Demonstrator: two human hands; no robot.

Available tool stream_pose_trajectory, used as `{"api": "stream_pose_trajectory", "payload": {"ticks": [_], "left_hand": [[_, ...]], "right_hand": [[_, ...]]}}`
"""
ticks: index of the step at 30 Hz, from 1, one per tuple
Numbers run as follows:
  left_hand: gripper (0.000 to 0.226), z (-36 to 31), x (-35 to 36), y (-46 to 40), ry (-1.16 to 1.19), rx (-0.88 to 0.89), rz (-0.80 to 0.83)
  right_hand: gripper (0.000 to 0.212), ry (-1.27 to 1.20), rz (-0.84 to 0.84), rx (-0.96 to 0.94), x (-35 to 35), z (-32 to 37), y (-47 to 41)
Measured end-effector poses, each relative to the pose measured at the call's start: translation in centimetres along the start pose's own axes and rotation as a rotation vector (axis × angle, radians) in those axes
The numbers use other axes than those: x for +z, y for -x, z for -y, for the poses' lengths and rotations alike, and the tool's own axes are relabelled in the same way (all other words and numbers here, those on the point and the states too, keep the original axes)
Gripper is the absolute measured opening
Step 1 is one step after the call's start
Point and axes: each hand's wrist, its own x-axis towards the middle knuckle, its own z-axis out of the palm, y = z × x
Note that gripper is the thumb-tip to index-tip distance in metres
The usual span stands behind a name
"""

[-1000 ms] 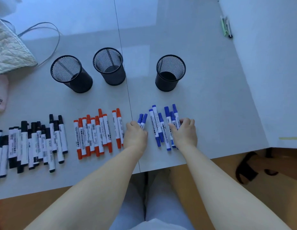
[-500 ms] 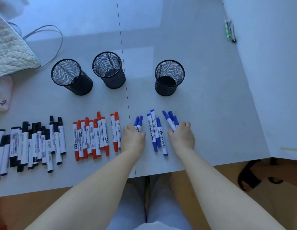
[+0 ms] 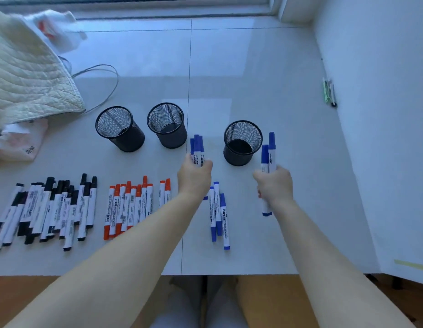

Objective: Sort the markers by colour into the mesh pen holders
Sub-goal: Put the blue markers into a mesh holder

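My left hand (image 3: pixel 194 176) grips a bunch of blue markers (image 3: pixel 197 147) upright, just left of the right mesh holder (image 3: pixel 243 143). My right hand (image 3: pixel 274 185) grips two blue markers (image 3: pixel 268 157) upright, to the right of that holder. Three blue markers (image 3: pixel 218 214) lie on the table between my forearms. Orange markers (image 3: pixel 132 204) lie in a row to the left, and black markers (image 3: pixel 47 209) lie further left. The middle holder (image 3: pixel 168 125) and the left holder (image 3: pixel 119 129) stand behind those rows. All three holders look empty.
A quilted cloth (image 3: pixel 23 76) and a looped cable (image 3: pixel 99 79) lie at the back left. A pink packet (image 3: pixel 21 143) sits under the cloth's edge. A few pens (image 3: pixel 330 92) lie against the white wall on the right. The table's front edge runs just above my knees.
Both hands have lifted off the table with blue markers and moved toward the right holder. Three blue markers stay on the table. The camera has tilted up.
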Motion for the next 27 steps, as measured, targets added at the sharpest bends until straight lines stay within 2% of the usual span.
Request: {"api": "stream_pose_trajectory", "payload": {"ticks": [6,13,15,18,21,27], "left_hand": [[0.024,-7.6,2.5,-3.0,0.100,0.174,0.035],[0.025,-10.6,5.2,-6.2,0.301,0.417,0.096],[0.024,-9.9,5.9,-7.0,0.271,0.492,0.155],[0.021,-7.3,6.9,-7.2,0.178,0.506,0.211],[0.021,-5.0,7.5,-7.6,0.280,0.501,0.197],[0.021,-2.7,8.2,-7.8,0.397,0.489,0.164]], "right_hand": [[0.015,-0.287,0.038,-0.166,-0.8,7.4,-4.3],[0.021,-0.559,-0.008,-0.292,0.9,9.3,-8.4],[0.024,-0.489,-0.009,-0.357,1.5,8.8,-9.2],[0.023,-0.409,0.012,-0.383,2.7,6.8,-9.2],[0.027,-0.396,0.003,-0.370,3.7,4.9,-9.5],[0.026,-0.357,-0.097,-0.519,4.4,3.3,-9.3]]}}
